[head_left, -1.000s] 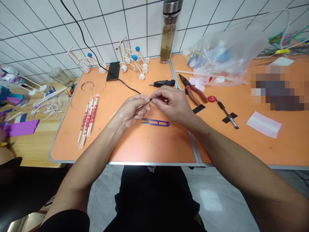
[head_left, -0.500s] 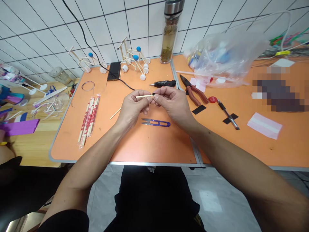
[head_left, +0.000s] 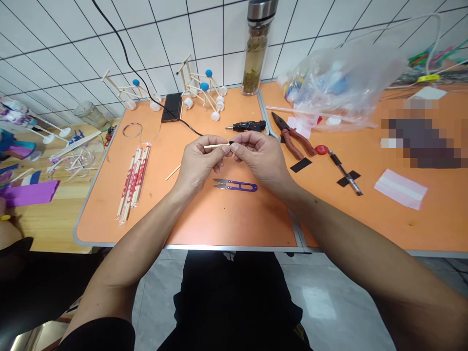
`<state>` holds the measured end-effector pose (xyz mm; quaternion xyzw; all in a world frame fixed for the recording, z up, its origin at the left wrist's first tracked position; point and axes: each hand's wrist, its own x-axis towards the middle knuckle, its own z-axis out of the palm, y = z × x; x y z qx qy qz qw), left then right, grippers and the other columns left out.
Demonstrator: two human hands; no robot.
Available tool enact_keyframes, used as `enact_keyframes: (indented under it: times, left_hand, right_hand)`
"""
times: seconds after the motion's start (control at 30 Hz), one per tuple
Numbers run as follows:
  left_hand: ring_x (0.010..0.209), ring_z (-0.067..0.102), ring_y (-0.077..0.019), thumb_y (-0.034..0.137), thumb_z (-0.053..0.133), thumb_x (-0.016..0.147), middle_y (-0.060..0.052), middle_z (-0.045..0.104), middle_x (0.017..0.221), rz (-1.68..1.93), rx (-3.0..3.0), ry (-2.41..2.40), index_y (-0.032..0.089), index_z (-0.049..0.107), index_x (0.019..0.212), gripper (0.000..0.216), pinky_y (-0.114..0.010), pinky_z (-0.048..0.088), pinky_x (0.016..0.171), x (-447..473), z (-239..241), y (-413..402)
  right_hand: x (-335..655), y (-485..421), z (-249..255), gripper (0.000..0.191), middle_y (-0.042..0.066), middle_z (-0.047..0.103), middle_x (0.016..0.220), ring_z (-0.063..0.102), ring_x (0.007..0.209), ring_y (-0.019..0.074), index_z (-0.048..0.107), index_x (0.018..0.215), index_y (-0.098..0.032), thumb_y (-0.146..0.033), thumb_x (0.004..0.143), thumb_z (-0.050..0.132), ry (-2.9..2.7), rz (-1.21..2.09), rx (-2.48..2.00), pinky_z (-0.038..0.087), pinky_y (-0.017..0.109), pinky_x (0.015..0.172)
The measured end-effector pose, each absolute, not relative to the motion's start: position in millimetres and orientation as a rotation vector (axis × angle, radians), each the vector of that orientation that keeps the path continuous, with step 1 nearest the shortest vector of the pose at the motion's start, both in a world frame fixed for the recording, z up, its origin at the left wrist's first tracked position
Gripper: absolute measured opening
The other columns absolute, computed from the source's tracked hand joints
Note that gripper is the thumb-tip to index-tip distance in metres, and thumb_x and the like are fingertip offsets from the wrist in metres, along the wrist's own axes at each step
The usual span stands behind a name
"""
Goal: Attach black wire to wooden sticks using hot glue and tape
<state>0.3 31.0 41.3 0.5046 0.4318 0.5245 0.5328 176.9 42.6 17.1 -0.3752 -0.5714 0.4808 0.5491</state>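
A thin wooden stick is held level above the orange table, and both hands pinch it. My left hand grips its left part. My right hand pinches its right end, where a small bit of black tape shows between the fingertips. Purple thread snips lie on the table just below the hands. A second bare stick lies on the table left of my left hand.
Wrapped chopsticks lie at the left. Red-handled pliers, a black glue tool, black tape pieces, a knife, a phone, stick-and-cap models, a tea bottle and a plastic bag surround the hands.
Both hands rose slightly off the table and the stick turned level, its pale length now showing above my left hand's fingers. Since half a second ago, hardly anything has moved.
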Motion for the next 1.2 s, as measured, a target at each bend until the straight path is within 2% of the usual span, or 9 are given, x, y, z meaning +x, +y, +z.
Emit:
enact_keyframes:
  times: [0.53,0.8,1.2]
  left_hand:
    - [0.054,0.059,-0.0073,0.028,0.094,0.076,0.001,0.078,0.075,1.281,1.186,1.018,0.019,0.079,0.091,0.023,-0.019,0.044,0.047,2.9,38.9,31.2]
    - [0.055,0.058,-0.0077,0.030,0.094,0.076,-0.001,0.079,0.076,1.271,1.223,1.101,0.020,0.079,0.089,0.021,-0.020,0.045,0.049,0.6,43.1,30.2]
    - [0.056,0.061,-0.0092,0.028,0.093,0.078,-0.001,0.080,0.078,1.275,1.297,1.115,0.020,0.084,0.096,0.022,-0.021,0.048,0.050,-2.9,42.3,31.5]
  right_hand:
    - [175.8,41.3,18.5,0.020,0.003,0.080,0.089,0.071,0.084,0.0172,0.078,0.093,-0.023,-0.039,0.090,0.089,-1.328,1.162,-0.913,0.061,0.031,0.075]
    - [177.8,43.1,16.7,0.029,0.003,0.078,0.090,0.070,0.083,0.0180,0.077,0.094,-0.024,-0.047,0.089,0.093,-1.361,1.129,-0.911,0.061,0.033,0.074]
    - [178.6,45.1,16.2,0.032,0.004,0.079,0.090,0.067,0.080,0.0166,0.077,0.091,-0.022,-0.048,0.087,0.095,-1.377,1.137,-0.892,0.057,0.032,0.072]
